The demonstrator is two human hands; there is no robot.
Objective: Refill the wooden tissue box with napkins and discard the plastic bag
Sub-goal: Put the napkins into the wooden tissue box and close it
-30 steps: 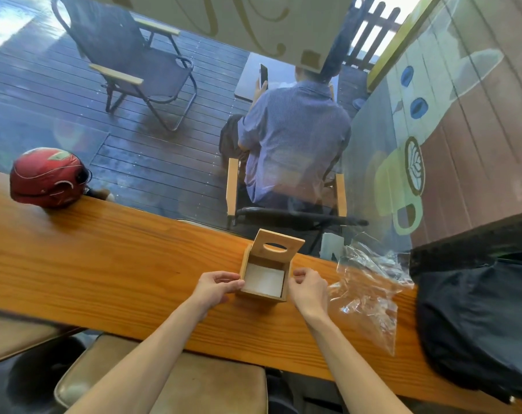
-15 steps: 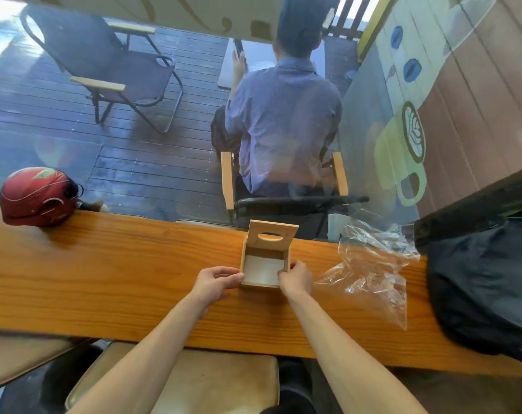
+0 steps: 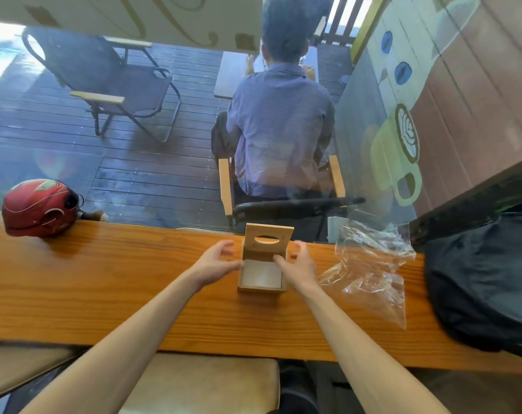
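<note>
Left hand: your left hand [image 3: 216,259] sat left of centre, fingers spread, its fingertips at the box's left wall; actual contact was unclear.
Box: the wooden tissue box [image 3: 262,274] stood mid-frame between your hands, lid [image 3: 268,238] raised, napkins [image 3: 261,274] inside.
Right hand: your right hand [image 3: 298,267] was loosely open, one finger on the box's right rim.
Bag: the plastic bag [image 3: 373,273] lay crumpled to the right on the counter [image 3: 104,282].
Hidden: the napkins' depth was unreadable.

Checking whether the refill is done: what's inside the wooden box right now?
Inside the wooden tissue box, lid up, a flat white napkin surface shows. How deep the stack goes is hidden by the walls.
</note>
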